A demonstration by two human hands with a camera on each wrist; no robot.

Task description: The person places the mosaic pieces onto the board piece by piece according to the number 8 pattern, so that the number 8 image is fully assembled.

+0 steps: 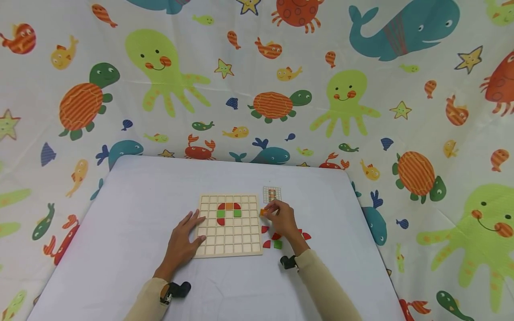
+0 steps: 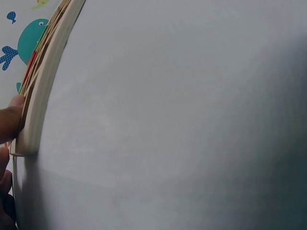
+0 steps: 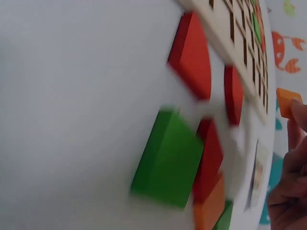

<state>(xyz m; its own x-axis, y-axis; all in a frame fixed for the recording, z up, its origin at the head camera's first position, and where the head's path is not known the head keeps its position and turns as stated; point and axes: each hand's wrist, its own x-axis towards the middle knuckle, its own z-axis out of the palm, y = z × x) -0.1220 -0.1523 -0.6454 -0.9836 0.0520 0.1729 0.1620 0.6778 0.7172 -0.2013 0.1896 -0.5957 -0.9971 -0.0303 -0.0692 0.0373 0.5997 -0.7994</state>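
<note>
Orange square tile (image 3: 284, 102): likely light, stiff; hold edges | right hand (image 1: 283, 219) pinches it, grid board's (image 1: 233, 239) 2 o'clock | left hand (image 1: 183, 240) relaxed

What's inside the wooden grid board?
The board holds three red pieces, two green pieces and one orange piece. The left hand covers bits of its left edge; what's beneath can't be seen.

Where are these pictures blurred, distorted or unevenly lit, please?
Head view: soft, even light, no strong glare on the wooden board; left wrist view: the white tabletop darkens toward the right edge, and the board's rim looks bowed; right wrist view: the nearest green piece is blurred, the tabletop's edge curves.
</note>
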